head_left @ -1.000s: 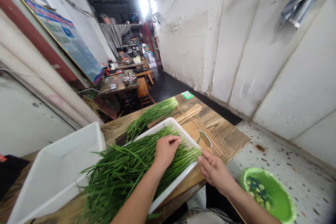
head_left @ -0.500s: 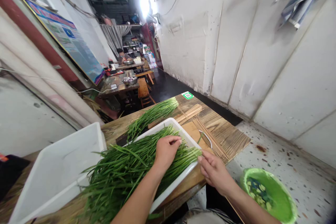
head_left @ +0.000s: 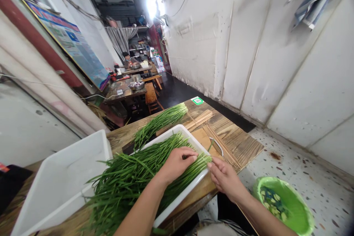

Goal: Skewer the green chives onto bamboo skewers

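Note:
Long green garlic chives [head_left: 132, 169] fill a white plastic tray [head_left: 177, 206], their pale stalk ends toward the right. My left hand [head_left: 178, 164] is over these ends, thumb and fingers pinched on a chive stalk; the fingertips are partly hidden. Close by, at the tray's right rim, my right hand [head_left: 225, 177] is closed, its fingertips at the stalk ends. A thin bamboo skewer [head_left: 247, 220] shows beneath my right forearm, in line with the grip. Most of its length is hidden behind hand and arm.
Behind the tray lie another chive bundle [head_left: 163, 118] and loose bamboo skewers [head_left: 200, 120]. More skewers [head_left: 224, 147] rest beside a wooden board [head_left: 203, 138]. A second white tray [head_left: 63, 177] stands left. On the floor is a green-lined bin [head_left: 298, 206]. A person [head_left: 128, 59] sits at a far table.
My left hand has moved right and slightly down along the stalks, closer to my right hand. My right hand has stayed nearly in place at the tray's rim.

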Motion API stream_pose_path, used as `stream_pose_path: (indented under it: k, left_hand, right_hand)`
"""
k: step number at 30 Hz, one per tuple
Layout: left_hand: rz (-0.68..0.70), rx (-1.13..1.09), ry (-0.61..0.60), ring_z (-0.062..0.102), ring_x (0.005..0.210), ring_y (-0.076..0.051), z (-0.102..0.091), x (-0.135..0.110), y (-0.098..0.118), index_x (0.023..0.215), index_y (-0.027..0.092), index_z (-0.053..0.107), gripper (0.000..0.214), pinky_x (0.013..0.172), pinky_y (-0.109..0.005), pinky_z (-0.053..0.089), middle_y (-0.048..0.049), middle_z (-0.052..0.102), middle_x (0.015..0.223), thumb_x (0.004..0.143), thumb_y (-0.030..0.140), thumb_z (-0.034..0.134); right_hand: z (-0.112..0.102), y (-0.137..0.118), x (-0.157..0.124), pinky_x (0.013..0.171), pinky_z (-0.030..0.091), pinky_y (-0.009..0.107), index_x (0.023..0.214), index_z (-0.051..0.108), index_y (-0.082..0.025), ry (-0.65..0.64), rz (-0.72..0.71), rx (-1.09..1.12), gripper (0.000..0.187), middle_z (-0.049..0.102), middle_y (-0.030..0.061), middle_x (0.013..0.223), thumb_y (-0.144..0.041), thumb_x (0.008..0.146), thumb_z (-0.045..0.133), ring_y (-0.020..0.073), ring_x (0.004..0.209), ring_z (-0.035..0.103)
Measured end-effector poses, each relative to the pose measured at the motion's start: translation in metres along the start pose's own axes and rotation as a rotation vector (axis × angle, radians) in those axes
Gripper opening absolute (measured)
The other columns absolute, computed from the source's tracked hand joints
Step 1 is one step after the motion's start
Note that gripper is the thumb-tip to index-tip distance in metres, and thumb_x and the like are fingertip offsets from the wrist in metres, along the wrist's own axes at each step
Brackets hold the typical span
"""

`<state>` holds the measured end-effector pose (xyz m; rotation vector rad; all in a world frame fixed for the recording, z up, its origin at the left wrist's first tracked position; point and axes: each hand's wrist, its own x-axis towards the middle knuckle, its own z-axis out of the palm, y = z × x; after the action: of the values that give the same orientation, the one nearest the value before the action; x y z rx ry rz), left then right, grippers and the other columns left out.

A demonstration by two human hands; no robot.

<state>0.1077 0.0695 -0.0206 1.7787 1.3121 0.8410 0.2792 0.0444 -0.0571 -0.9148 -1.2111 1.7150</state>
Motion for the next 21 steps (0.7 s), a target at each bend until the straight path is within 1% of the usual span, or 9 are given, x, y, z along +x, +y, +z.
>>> stream_pose_path:
  k: [2,4,5,7,9,11,14,17,21]
  left_hand:
    - [0.011,0.016,0.009,0.058,0.086,-0.017,-0.008,-0.002,0.006,0.078,0.015,0.068,0.018,0.08,-0.025,0.042,-0.005,0.066,0.089,0.074,0.028,0.056]
    - [0.032,0.026,-0.034,0.056,0.082,-0.016,-0.016,-0.003,0.01,0.075,0.014,0.066,0.021,0.077,-0.024,0.041,-0.0026,0.063,0.081,0.076,0.032,0.054]
    - [0.042,0.026,-0.078,0.054,0.076,-0.015,-0.02,-0.004,0.012,0.07,0.014,0.064,0.025,0.072,-0.023,0.04,-0.0008,0.06,0.073,0.077,0.034,0.052]
    - [0.059,0.024,-0.128,0.046,0.061,-0.011,-0.026,-0.006,0.015,0.058,0.013,0.056,0.034,0.06,-0.021,0.036,0.0028,0.047,0.057,0.081,0.037,0.046]
    - [0.072,0.035,-0.08,0.034,0.053,-0.008,-0.031,-0.009,0.021,0.051,0.014,0.044,0.04,0.052,-0.02,0.029,0.0047,0.032,0.052,0.082,0.038,0.043]
    - [0.084,0.049,0.006,0.028,0.053,-0.007,-0.037,-0.012,0.029,0.05,0.015,0.038,0.04,0.051,-0.02,0.026,0.0048,0.026,0.054,0.082,0.038,0.043]
    - [0.098,0.06,0.081,0.026,0.054,-0.007,-0.048,-0.016,0.047,0.052,0.015,0.036,0.038,0.051,-0.02,0.024,0.0045,0.026,0.056,0.082,0.037,0.044]
    - [0.13,0.074,0.133,0.027,0.054,-0.007,-0.063,-0.019,0.064,0.051,0.015,0.037,0.038,0.051,-0.02,0.024,0.0043,0.027,0.055,0.081,0.037,0.045]
    - [0.16,0.05,0.197,0.034,0.056,-0.008,-0.079,-0.018,0.07,0.055,0.014,0.047,0.035,0.052,-0.02,0.029,0.0034,0.037,0.055,0.079,0.038,0.048]
  right_hand:
    - [-0.001,-0.003,0.001,0.035,0.014,0.017,0.097,0.054,-0.013,-0.03,-0.082,-0.075,0.03,0.027,-0.0103,0.046,-0.039,0.082,0.051,0.0044,0.037,0.019]
    - [-0.001,-0.01,0.003,0.039,0.018,0.019,0.095,0.057,-0.013,-0.076,-0.183,-0.163,0.027,0.029,-0.0076,0.052,-0.037,0.084,0.049,0.0058,0.042,0.024]
    - [0.0,-0.015,0.006,0.041,0.02,0.019,0.093,0.057,-0.014,-0.105,-0.227,-0.205,0.026,0.029,-0.0068,0.054,-0.036,0.085,0.047,0.0064,0.045,0.025]
    - [0.002,-0.029,0.011,0.043,0.023,0.02,0.09,0.058,-0.014,-0.167,-0.282,-0.279,0.023,0.03,-0.0064,0.055,-0.033,0.087,0.045,0.007,0.046,0.027]
    - [0.006,-0.045,0.016,0.043,0.023,0.019,0.085,0.056,-0.014,-0.218,-0.321,-0.342,0.021,0.03,-0.0068,0.054,-0.031,0.087,0.044,0.0068,0.046,0.028]
    - [0.011,-0.063,0.019,0.043,0.025,0.019,0.079,0.053,-0.015,-0.248,-0.355,-0.407,0.019,0.032,-0.007,0.052,-0.029,0.088,0.043,0.0069,0.045,0.03]
    - [0.02,-0.09,0.021,0.043,0.026,0.019,0.075,0.049,-0.016,-0.301,-0.44,-0.497,0.019,0.032,-0.0072,0.052,-0.028,0.089,0.042,0.0069,0.046,0.031]
    - [0.033,-0.114,0.02,0.045,0.028,0.019,0.079,0.049,-0.017,-0.313,-0.568,-0.587,0.014,0.034,-0.0068,0.054,-0.024,0.088,0.042,0.0074,0.047,0.034]
    - [0.051,-0.129,0.025,0.045,0.029,0.018,0.079,0.049,-0.017,-0.273,-0.67,-0.665,0.014,0.036,-0.0071,0.052,-0.022,0.088,0.041,0.0076,0.046,0.036]
